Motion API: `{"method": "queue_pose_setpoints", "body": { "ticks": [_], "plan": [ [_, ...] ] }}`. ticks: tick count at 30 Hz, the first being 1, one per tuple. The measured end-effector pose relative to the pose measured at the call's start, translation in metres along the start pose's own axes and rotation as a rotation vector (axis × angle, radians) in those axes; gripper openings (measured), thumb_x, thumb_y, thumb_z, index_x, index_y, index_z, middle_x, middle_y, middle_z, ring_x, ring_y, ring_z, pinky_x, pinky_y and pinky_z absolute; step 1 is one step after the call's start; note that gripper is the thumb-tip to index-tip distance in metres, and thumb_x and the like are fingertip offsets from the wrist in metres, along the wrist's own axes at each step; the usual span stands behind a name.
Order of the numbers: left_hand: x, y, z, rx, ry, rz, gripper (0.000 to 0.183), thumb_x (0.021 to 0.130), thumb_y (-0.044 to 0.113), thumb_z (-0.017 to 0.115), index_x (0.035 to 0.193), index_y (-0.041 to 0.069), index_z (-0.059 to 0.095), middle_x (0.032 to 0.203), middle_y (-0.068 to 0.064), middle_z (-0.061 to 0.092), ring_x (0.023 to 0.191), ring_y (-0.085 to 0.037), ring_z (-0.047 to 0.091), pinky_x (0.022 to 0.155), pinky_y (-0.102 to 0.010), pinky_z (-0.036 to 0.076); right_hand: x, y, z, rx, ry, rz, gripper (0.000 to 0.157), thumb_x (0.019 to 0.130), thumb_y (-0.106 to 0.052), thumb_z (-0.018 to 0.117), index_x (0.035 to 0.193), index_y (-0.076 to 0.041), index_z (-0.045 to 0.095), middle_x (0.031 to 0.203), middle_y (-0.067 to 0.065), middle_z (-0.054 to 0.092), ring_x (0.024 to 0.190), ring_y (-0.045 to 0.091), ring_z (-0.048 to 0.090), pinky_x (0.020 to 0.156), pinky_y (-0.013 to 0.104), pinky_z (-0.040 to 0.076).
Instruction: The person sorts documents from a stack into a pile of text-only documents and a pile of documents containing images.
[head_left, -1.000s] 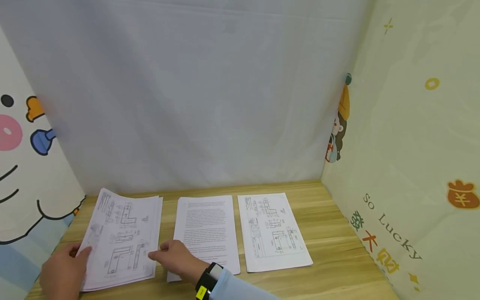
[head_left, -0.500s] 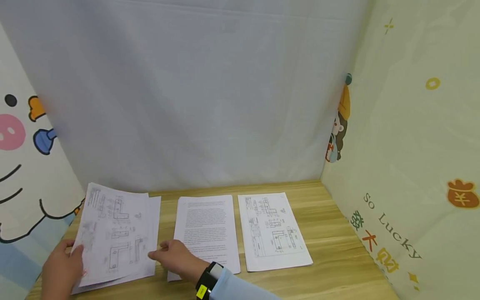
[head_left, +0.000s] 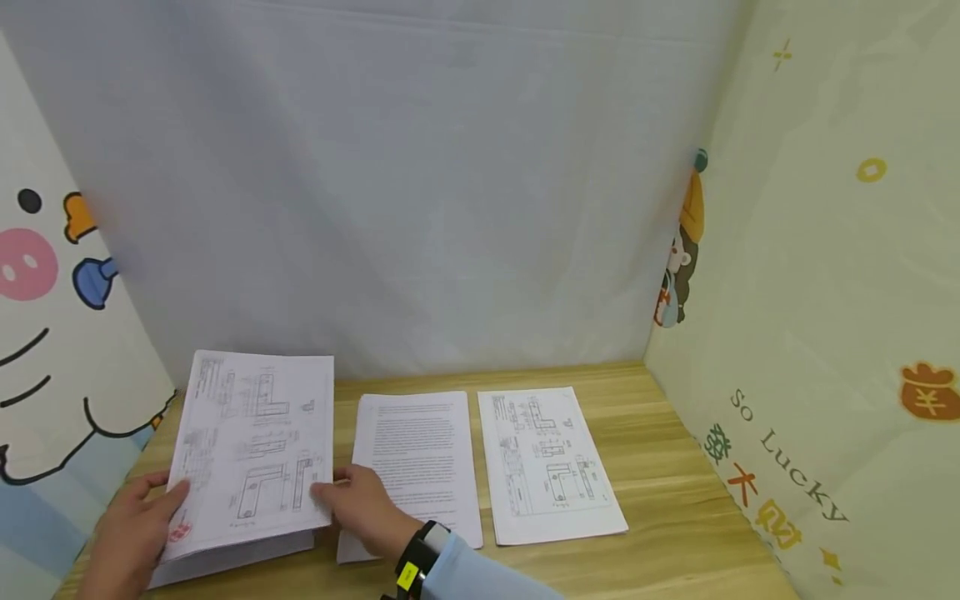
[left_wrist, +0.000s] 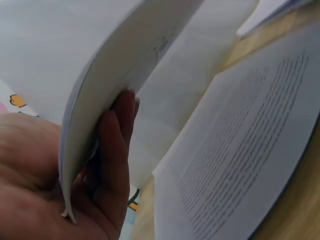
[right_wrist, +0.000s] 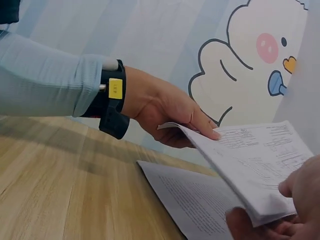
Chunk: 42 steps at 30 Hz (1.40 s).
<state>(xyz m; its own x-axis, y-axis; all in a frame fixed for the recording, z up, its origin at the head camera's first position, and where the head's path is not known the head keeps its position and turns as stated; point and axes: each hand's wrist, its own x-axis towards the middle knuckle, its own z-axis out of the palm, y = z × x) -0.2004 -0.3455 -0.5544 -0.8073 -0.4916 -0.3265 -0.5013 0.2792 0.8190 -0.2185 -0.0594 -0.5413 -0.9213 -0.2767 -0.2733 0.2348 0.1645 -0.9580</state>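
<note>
A small bundle of paper sheets (head_left: 232,442) with a technical drawing on top is raised and tilted at the left of the head view. A red stamp shows at its lower left corner. My left hand (head_left: 138,525) grips the left edge, fingers behind and thumb in front; the left wrist view shows the bundle bending in this hand (left_wrist: 107,165). At the right edge, my right hand (head_left: 371,508) pinches the sheets between thumb and fingers. Below the bundle lies a page of printed text (right_wrist: 195,200) on the table.
A stack of text pages (head_left: 420,467) lies in the middle of the wooden table (head_left: 637,467). Right of it sits a stack topped by another drawing (head_left: 551,467). A white curtain (head_left: 405,192) hangs behind, with cartoon-printed panels at both sides.
The drawing sheets have risen off the pile, first shifting left, then right and up. My right hand, earlier beside the pile, now pinches their right edge.
</note>
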Motion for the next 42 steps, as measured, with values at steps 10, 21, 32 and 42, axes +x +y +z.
{"method": "queue_pose_setpoints", "body": {
  "ticks": [10, 21, 32, 42],
  "plan": [
    [-0.015, 0.013, 0.020, 0.006, -0.217, 0.134, 0.069, 0.109, 0.039, 0.052, 0.156, -0.006, 0.028, 0.113, -0.017, 0.067, 0.080, -0.020, 0.067, 0.065, -0.035, 0.056, 0.009, 0.008, -0.027, 0.028, 0.079, -0.097, 0.024, 0.100, -0.021, 0.066, 0.120, -0.009, 0.070, 0.085, -0.002, 0.074, 0.076, 0.015, 0.073, 0.064, 0.032, 0.059],
    [-0.028, 0.029, 0.080, -0.163, -0.332, 0.181, 0.055, 0.103, 0.031, 0.065, 0.143, -0.001, 0.042, 0.102, -0.005, 0.073, 0.081, -0.019, 0.071, 0.066, -0.034, 0.058, 0.009, 0.024, -0.092, -0.080, 0.126, -0.175, 0.026, 0.102, -0.023, 0.064, 0.123, -0.008, 0.070, 0.092, 0.000, 0.073, 0.080, 0.015, 0.070, 0.066, 0.029, 0.057],
    [-0.055, 0.037, 0.155, -0.187, -0.357, 0.245, 0.044, 0.101, 0.022, 0.068, 0.133, -0.004, 0.052, 0.111, -0.018, 0.072, 0.084, -0.021, 0.070, 0.069, -0.034, 0.056, -0.014, 0.047, -0.152, -0.137, 0.240, -0.202, 0.033, 0.104, -0.022, 0.062, 0.129, -0.002, 0.067, 0.095, 0.003, 0.073, 0.077, 0.014, 0.069, 0.063, 0.028, 0.056],
    [-0.074, 0.068, 0.206, -0.182, -0.369, 0.255, 0.032, 0.101, 0.019, 0.067, 0.127, 0.002, 0.058, 0.107, -0.015, 0.072, 0.084, -0.021, 0.068, 0.069, -0.032, 0.054, -0.027, 0.054, -0.201, -0.222, 0.393, -0.222, 0.032, 0.104, -0.020, 0.062, 0.128, 0.000, 0.069, 0.099, 0.007, 0.074, 0.077, 0.015, 0.069, 0.061, 0.027, 0.056]
  ]
}}
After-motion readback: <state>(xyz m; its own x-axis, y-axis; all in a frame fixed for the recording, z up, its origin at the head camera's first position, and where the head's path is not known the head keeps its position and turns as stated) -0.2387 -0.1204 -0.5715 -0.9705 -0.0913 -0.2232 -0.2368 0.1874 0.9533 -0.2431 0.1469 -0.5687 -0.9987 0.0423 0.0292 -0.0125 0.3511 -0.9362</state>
